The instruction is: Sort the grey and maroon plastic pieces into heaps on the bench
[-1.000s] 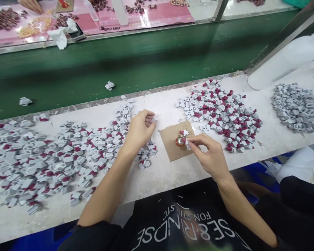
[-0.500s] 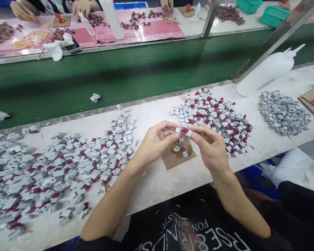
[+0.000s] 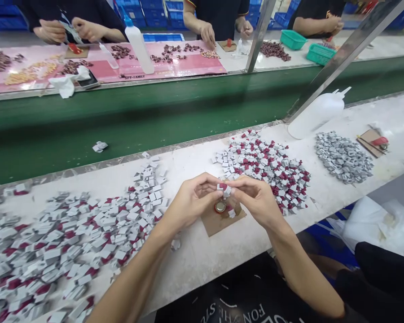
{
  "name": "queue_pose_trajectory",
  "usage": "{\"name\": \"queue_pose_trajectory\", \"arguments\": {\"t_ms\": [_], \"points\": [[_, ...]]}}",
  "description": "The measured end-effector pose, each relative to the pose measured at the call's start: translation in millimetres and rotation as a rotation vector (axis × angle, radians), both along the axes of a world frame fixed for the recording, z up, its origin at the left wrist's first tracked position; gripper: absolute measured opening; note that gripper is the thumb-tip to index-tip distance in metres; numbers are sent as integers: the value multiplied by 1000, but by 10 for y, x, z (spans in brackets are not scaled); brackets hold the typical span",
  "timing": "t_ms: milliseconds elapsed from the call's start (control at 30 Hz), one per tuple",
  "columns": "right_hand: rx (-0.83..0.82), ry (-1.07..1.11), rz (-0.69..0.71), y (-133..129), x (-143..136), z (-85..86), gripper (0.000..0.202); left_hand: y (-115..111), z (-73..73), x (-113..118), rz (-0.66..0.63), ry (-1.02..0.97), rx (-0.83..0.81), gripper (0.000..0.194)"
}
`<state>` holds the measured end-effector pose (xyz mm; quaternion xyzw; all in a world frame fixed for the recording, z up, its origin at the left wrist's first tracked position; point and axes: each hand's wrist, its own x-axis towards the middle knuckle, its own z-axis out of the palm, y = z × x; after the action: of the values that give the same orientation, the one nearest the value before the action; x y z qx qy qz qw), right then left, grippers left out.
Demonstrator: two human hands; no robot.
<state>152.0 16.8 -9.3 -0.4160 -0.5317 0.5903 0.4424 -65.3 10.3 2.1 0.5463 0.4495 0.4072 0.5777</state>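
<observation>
My left hand point(image 3: 197, 197) and my right hand point(image 3: 256, 197) meet over a piece of cardboard point(image 3: 210, 226). Between their fingertips is a small grey-and-maroon plastic piece point(image 3: 224, 188); both hands pinch it, and the fingers partly cover it. Whether it is one part or two pressed together, I cannot tell. Below the hands a metal bottle cap point(image 3: 220, 206) lies on the cardboard, beside a small pale piece point(image 3: 231, 212). Just beyond my right hand spreads a pile of grey and maroon pieces point(image 3: 272, 166).
A larger heap of grey-and-maroon pieces point(image 3: 97, 233) covers the left of the table. On the right are a grey pile point(image 3: 343, 157), a large white bottle point(image 3: 316, 114) and a slanted metal post point(image 3: 343, 56). Co-workers sit across the green belt point(image 3: 155, 114).
My hands have come closer together, and the grey and maroon parts held apart before now touch at the fingertips. The view has tilted up, showing more of the co-workers.
</observation>
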Motion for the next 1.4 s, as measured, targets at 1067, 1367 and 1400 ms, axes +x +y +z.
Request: {"name": "queue_pose_trajectory", "arguments": {"t_ms": [1067, 1367, 1400], "points": [[110, -612, -478, 375, 771, 2, 22, 578, -234, -1069, 610, 1153, 204, 16], [-17, -285, -203, 46, 473, -95, 25, 34, -274, -839, 498, 1342, 79, 25], [-13, -278, -191, 30, 448, -100, 27, 68, -294, -806, 510, 1363, 69, 22]]}}
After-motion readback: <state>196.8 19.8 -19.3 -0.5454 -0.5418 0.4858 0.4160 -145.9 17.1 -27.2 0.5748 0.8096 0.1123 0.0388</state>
